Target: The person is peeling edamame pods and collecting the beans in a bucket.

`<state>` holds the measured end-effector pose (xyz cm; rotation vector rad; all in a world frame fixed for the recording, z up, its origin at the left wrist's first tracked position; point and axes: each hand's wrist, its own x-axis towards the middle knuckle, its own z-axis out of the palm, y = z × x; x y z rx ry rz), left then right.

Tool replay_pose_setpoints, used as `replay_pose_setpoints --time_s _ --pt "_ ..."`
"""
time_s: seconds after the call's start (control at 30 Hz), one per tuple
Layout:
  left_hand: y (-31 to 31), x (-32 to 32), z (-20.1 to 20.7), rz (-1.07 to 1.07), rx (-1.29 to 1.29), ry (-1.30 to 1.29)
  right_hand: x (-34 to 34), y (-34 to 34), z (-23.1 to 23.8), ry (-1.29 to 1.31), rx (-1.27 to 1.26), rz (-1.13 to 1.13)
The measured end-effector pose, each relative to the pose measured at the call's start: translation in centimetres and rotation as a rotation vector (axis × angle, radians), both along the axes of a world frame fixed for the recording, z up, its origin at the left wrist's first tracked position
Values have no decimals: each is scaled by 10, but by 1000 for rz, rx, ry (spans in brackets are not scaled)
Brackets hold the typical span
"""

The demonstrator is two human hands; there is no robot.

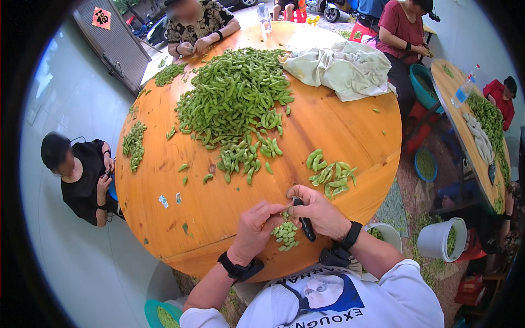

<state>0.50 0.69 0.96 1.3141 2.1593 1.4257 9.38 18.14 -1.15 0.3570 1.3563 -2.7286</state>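
Near the table's front edge, my left hand (258, 223) is closed in a pinch, its fingertips meeting those of my right hand. What it pinches is mostly hidden; a bit of green shows there. My right hand (320, 212) is closed around a small tool with a black handle (305, 221); its working end is hidden. Below my fingers lies a small heap of shelled green beans (285, 236). Just beyond my right hand is a loose group of green bean pods (334, 177). A large mound of pods (235, 93) covers the table's middle.
On the round wooden table (213, 205) lie a crumpled pale cloth (342, 68) and two small paper pieces (163, 201). People sit at the far and left sides. At right stand a white bucket (437, 239) and a second table (465, 131); a green tub (158, 312) is at lower left.
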Motion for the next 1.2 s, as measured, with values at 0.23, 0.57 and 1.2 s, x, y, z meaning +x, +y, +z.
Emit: replay_pose_setpoints --time_s 0.23,0.57,1.2 --pt "1 5 -1 -18 45 114 4 0 3 -64 -194 -12" --pt "0 6 -10 83 19 -509 3 0 4 26 153 -31" --pt "-2 0 -11 46 55 -804 0 8 4 66 588 -73"
